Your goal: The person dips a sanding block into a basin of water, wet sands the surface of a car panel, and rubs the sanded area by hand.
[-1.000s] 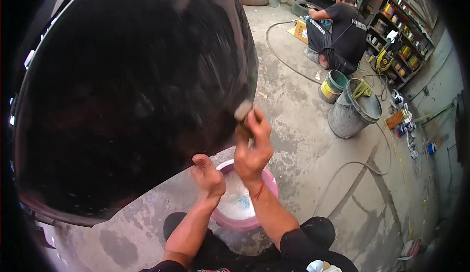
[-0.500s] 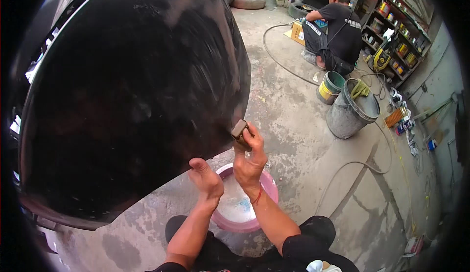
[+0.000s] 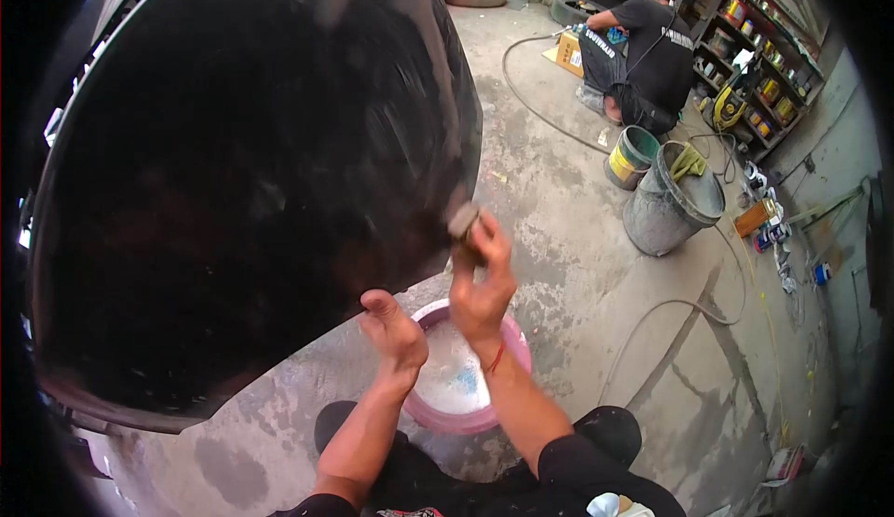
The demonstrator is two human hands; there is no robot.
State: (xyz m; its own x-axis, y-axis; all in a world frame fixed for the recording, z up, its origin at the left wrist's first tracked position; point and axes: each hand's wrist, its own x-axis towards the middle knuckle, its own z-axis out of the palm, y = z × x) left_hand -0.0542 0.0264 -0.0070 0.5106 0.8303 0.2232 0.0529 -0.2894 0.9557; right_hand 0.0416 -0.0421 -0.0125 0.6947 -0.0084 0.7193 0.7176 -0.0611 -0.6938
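Note:
A large dark curved car body panel (image 3: 242, 172), smeared with dull reddish and greyish patches, fills the left side of the view. My right hand (image 3: 482, 298) is closed on a small grey-brown sanding block (image 3: 465, 223), blurred by motion, at the panel's right edge. Around that wrist runs a red string. At the panel's lower edge is my left hand (image 3: 396, 335), thumb raised against the dark surface; its other fingers are hidden. Below both hands a pink basin (image 3: 453, 421) of whitish, sudsy water stands on the floor between my knees.
Another person (image 3: 643, 56) crouches at the back beside a cardboard box (image 3: 570, 54). A large grey bucket (image 3: 663, 219) with a yellow-green cloth on it and a smaller bucket (image 3: 629, 165) stand to the right. A hose (image 3: 643, 323) snakes across the concrete. Shelves (image 3: 759, 70) hold several cans.
My right hand has moved slightly up and to the right with the sanding block along the panel's edge. My left hand stays at the lower edge. The view has shifted a little.

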